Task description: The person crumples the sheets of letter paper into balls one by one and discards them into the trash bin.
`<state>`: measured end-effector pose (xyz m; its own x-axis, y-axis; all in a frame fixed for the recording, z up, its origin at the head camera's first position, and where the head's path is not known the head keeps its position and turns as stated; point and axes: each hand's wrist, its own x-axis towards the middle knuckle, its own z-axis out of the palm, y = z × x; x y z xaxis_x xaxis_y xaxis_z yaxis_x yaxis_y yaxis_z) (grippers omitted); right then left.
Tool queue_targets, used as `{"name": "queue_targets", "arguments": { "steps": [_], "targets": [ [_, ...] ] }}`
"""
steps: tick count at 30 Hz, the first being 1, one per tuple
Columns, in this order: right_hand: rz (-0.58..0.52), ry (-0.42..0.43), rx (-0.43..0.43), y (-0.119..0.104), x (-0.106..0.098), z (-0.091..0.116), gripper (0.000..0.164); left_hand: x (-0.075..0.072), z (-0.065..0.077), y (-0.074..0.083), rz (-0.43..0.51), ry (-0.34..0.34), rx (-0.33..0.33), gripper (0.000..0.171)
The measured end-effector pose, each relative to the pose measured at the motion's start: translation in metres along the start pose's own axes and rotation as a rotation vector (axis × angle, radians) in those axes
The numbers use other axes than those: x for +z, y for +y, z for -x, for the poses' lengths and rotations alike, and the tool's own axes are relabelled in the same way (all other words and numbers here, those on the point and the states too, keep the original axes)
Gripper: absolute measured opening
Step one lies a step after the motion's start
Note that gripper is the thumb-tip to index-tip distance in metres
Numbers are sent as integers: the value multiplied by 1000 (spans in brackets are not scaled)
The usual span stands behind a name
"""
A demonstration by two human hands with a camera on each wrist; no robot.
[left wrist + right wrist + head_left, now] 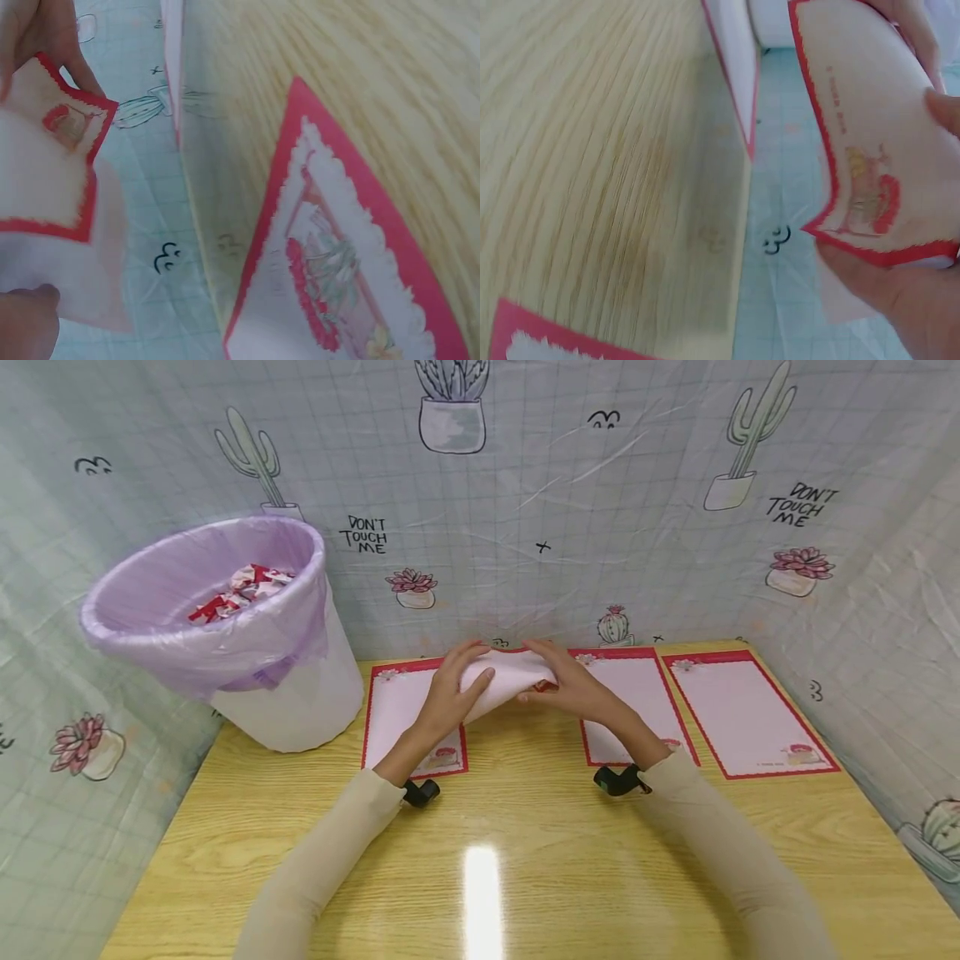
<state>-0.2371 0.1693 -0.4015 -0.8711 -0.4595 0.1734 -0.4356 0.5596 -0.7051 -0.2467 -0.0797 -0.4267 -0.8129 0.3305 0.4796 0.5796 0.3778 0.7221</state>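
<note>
Between both hands, above the table's far side, is a white sheet of paper [504, 675] with a red scalloped border. It is bent into a curve, with its plain back toward the head camera. My left hand [448, 693] grips the sheet's left side, thumb on the near face. On the other side my right hand [576, 688] holds the right edge, its thumb below. In the right wrist view the bent sheet [855, 97] shows its printed corner picture, with the right thumb [862, 277] at that corner. The left wrist view shows another printed corner bent over.
One red-bordered sheet [397, 714] lies left on the wooden table [525, 852], partly behind the left hand. Two more, a middle sheet [626, 693] and a right sheet [750, 718], lie to the right. A white bin [292, 710] with purple liner holds crumpled red-and-white scraps [240, 593].
</note>
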Motion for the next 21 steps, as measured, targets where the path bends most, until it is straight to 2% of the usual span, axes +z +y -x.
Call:
{"name": "queue_targets", "arguments": {
  "steps": [3, 7, 9, 14, 18, 21],
  "targets": [
    [-78, 47, -25, -7, 1, 2, 79, -3, 0, 4, 26, 25, 15, 47],
    [-200, 157, -71, -17, 2, 5, 63, -5, 0, 11, 68, 38, 34, 55],
    [-234, 199, -90, -21, 2, 4, 62, -6, 1, 16, 91, 43, 38, 59],
    [-261, 254, -87, -29, 0, 3, 85, -8, 3, 28, 122, 47, 60, 66],
    [-307, 263, -116, -36, -1, 5, 105, -9, 6, 36, 141, 23, 126, 72],
    [-262, 274, -140, -38, -1, 6, 104, -11, 8, 42, 158, 14, 177, 72]
  ]
}}
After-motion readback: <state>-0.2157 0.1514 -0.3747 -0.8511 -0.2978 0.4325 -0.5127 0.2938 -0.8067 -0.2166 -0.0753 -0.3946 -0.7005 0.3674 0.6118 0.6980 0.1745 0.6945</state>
